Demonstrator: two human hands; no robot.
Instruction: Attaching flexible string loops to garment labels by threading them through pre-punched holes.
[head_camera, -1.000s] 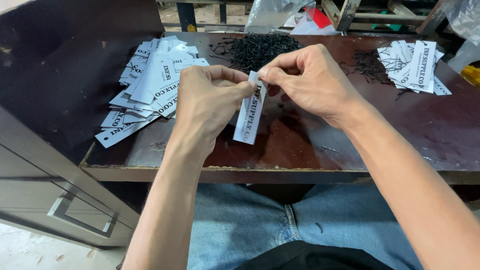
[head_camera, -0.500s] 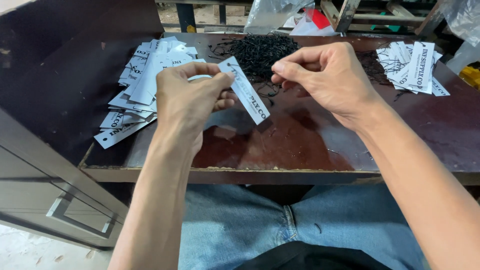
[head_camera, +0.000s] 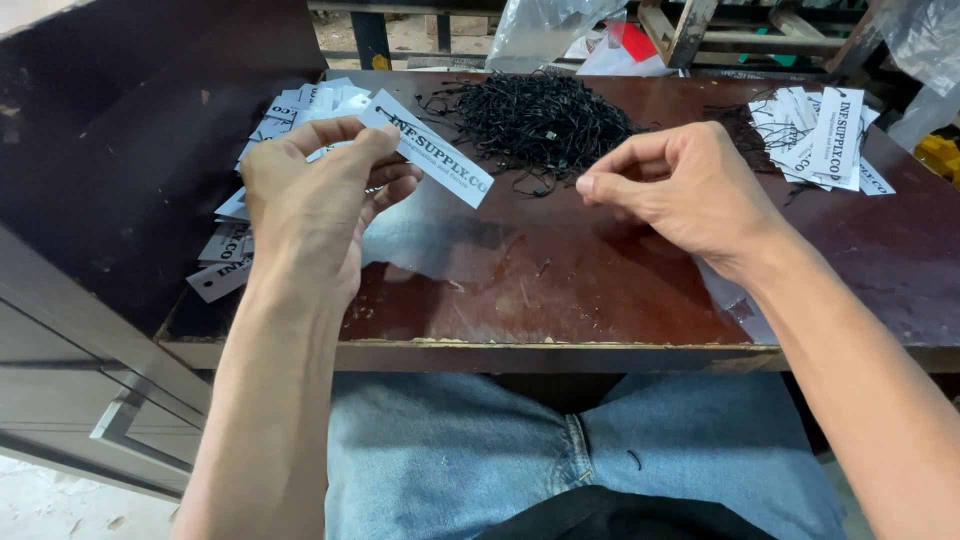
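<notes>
whereas half a second earlier the two hands were close together over the middle of the table, they are now standing well apart. the left hand (head_camera: 305, 205) is pinching one end of a white paper tag (head_camera: 428, 148) between thumb and forefinger, holding it raised above the far left part of the table with its free end pointing right and slightly nearer; the tag has swung flatter and farther left than before. the right hand (head_camera: 680, 185) has drawn away to the right and is hovering over the table centre with thumb and forefinger pressed together; whether anything thin is lying between them cannot be told.

behind the hands, a heap of black strings (head_camera: 540, 115) is lying at the far middle of the table. a loose pile of white tags (head_camera: 290, 110) is spreading along the far left, partly hidden by the left hand, and a second stack of tags (head_camera: 820, 135) is resting at the far right, some with black strings on them.

the wooden table (head_camera: 560, 280) is showing a worn, reddish-brown top with scratches and a chipped near edge. blue jeans (head_camera: 450, 460) are showing below it. a grey cabinet (head_camera: 70, 400) is standing at the near left, and clear plastic bags (head_camera: 550, 30) and wooden frames are lying beyond the far edge.
</notes>
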